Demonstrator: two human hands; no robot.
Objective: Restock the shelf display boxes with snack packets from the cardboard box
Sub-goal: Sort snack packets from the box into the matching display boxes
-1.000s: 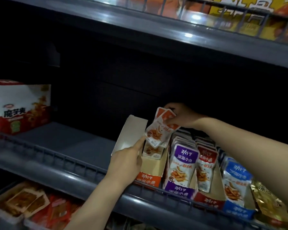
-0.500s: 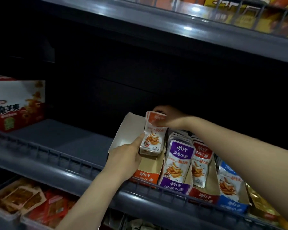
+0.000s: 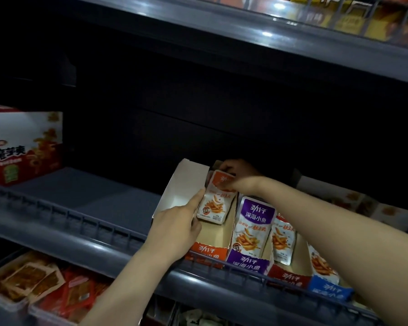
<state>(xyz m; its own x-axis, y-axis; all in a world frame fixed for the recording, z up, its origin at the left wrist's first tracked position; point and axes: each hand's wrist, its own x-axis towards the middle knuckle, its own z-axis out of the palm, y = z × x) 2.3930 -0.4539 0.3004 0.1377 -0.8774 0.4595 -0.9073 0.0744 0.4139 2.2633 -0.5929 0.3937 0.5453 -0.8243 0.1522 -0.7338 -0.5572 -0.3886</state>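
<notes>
An orange display box [image 3: 206,252] stands on the middle shelf with its white left wall raised. A small stack of orange snack packets [image 3: 216,203] stands upright inside it, toward the back. My right hand [image 3: 236,174] reaches over from the right and grips the top of the packets. My left hand [image 3: 178,228] rests against the box's left wall, its index finger straight along the packets' left edge. The cardboard supply box is out of view.
Purple [image 3: 247,264], red [image 3: 289,277] and blue [image 3: 327,290] display boxes with packets stand to the right. A red-and-white carton [image 3: 24,147] sits far left on the shelf. A wire rail [image 3: 80,220] runs along the shelf front. Trays of snacks [image 3: 33,285] lie on the shelf below.
My right hand has lowered the tilted orange packets into the box and stood them upright. My left hand has stayed at the box's left wall, steadying them.
</notes>
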